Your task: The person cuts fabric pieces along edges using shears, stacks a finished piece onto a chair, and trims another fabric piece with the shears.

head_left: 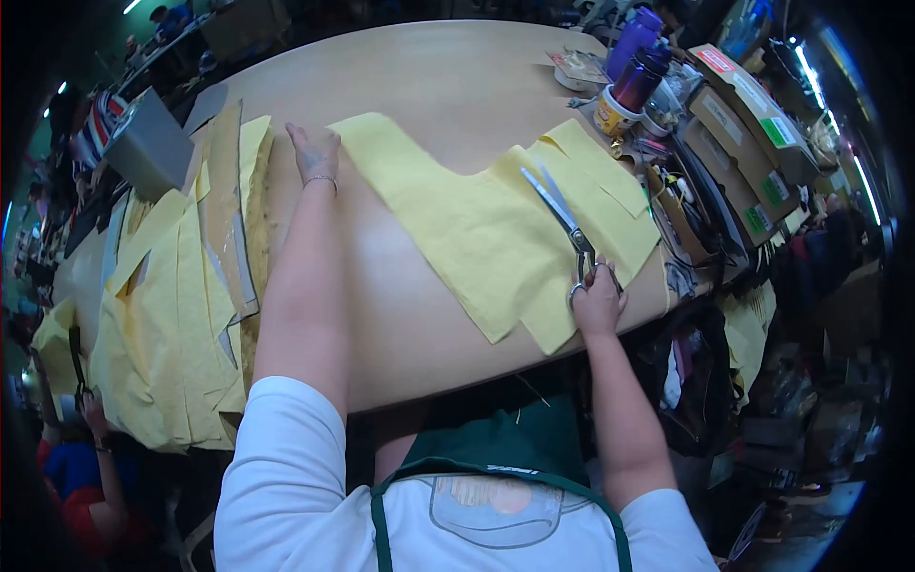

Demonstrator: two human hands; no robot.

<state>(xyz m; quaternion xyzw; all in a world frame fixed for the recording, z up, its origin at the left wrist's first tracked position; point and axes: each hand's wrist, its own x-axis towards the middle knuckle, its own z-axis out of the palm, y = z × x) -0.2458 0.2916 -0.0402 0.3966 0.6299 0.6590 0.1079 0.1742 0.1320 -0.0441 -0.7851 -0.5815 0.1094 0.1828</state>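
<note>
A yellow fabric piece [448,224] lies spread on the table [381,81] before me, with folds at its right part. My right hand [599,303] is closed round the handles of metal scissors [560,205]; their slightly parted blades point up and left over the fabric. My left hand [315,153] is at the fabric's upper left corner, beside its edge; its thumb points up and the other fingers are partly hidden, so what they hold, if anything, cannot be made out.
Yellow fabric pieces [162,324] and a cardboard strip [224,210] lie at the left, near a grey box [148,143]. Purple bottles [640,76], a tub [615,112] and cardboard boxes [734,143] stand at the right. A co-worker's hand [93,415] shows at lower left.
</note>
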